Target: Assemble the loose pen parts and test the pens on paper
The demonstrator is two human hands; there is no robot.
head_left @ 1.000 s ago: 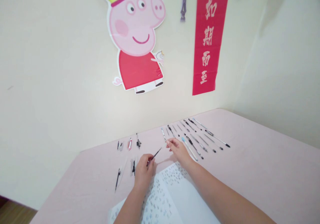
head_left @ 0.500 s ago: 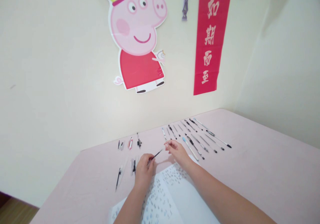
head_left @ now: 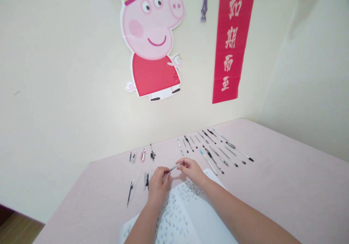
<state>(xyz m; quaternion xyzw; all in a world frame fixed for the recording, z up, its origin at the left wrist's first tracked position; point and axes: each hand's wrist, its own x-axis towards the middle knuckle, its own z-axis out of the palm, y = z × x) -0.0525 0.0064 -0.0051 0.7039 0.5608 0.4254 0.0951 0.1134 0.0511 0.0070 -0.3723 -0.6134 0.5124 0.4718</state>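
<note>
Slim pen (head_left: 172, 169), dark and clear, sits lower center of frame, above the open notebook (head_left: 200, 211), spanning the gap between the two hands. Left hand (head_left: 159, 183): fingers curled closed around its lower-left end. Right hand (head_left: 191, 170): thumb and fingertips pinched on its upper-right end, little to no gap. One piece or two joined parts, can't tell.

Notebook is at bottom center under the forearms, pages covered in small marks, partly hidden. Right of center, two slanted rows of pens and refills on the pink table (head_left: 286, 189); the front row has a blue-topped pen (head_left: 208, 162) near the right hand. Left of center, small groups of pen parts: pink-and-white piece (head_left: 143, 155), black parts (head_left: 152, 155) beside it, black refill (head_left: 129, 194) further down. Wall, upper center: pig cutout (head_left: 154, 73); red banner (head_left: 231, 55) to its right.
</note>
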